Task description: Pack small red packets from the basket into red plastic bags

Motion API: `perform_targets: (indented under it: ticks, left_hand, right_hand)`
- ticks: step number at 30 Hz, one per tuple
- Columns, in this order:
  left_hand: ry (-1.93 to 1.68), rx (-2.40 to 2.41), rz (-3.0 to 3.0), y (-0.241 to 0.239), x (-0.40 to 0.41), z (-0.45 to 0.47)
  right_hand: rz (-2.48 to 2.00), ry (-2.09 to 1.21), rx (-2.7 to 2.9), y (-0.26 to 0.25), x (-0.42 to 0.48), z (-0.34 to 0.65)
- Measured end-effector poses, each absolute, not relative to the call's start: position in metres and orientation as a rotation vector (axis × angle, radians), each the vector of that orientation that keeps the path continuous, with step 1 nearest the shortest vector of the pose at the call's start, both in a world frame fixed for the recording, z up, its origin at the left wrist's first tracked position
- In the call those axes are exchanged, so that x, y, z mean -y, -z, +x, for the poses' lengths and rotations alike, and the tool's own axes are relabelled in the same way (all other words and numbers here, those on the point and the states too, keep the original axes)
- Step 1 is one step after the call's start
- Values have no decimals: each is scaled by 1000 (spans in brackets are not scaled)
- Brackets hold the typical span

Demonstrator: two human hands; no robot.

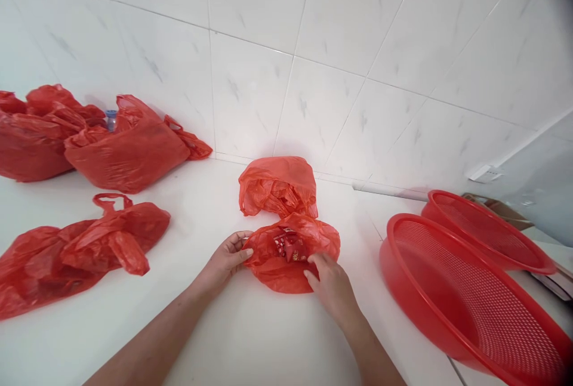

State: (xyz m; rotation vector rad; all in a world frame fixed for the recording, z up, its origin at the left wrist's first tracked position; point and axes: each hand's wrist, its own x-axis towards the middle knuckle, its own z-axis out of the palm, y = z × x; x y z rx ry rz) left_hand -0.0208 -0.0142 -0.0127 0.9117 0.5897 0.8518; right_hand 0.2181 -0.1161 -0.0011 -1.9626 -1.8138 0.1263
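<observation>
A red plastic bag (286,278) lies on the white table with its mouth spread open towards me. Inside it are small red patterned pieces (289,246), some white-spotted and one with gold marks; what they are I cannot make out. My left hand (230,255) grips the bag's left rim, thumb on the near side and fingers behind. At the right side of the mouth, my right hand (329,281) reaches in with bent fingers, thumb and index apart, nothing visible between them. Just behind, touching this bag, sits another crumpled red bag (280,174).
Full red bags (128,156) stand at the back left, a blue-capped bottle (111,119) showing among them. A tied red bag (111,231) lies nearer on the left. Two red perforated baskets (430,290) occupy the right. A white tiled wall (250,87) bounds the back.
</observation>
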Motion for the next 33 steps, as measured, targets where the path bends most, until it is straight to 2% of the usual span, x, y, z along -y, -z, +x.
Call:
perform_targets:
  ticks: [5, 13, 19, 22, 24, 29, 33]
  left_hand:
    - [-858, -599, 917, 11, 15, -21]
    - [-880, -618, 891, 12, 14, -21]
    - [-1085, -888, 1121, -1, 20, -23]
    - [-1224, -1156, 1435, -9, 33, -27]
    - [-1226, -1162, 1708, -13, 42, -30]
    - [-749, -1026, 2356, -14, 56, -30]
    - [-350, -1182, 2510, -10, 56, -29]
  right_hand:
    - [-1948, -110, 1867, 1, 124, 213]
    - [-1593, -329, 1791, -31, 146, 198]
    - [-1687, 93, 1473, -45, 133, 212]
    - [-1702, 168, 1491, -51, 120, 214]
    - [-1697, 186, 1544, -53, 111, 213]
    - [-1733, 166, 1652, -48, 95, 210]
    - [-1879, -135, 1508, -42, 101, 221]
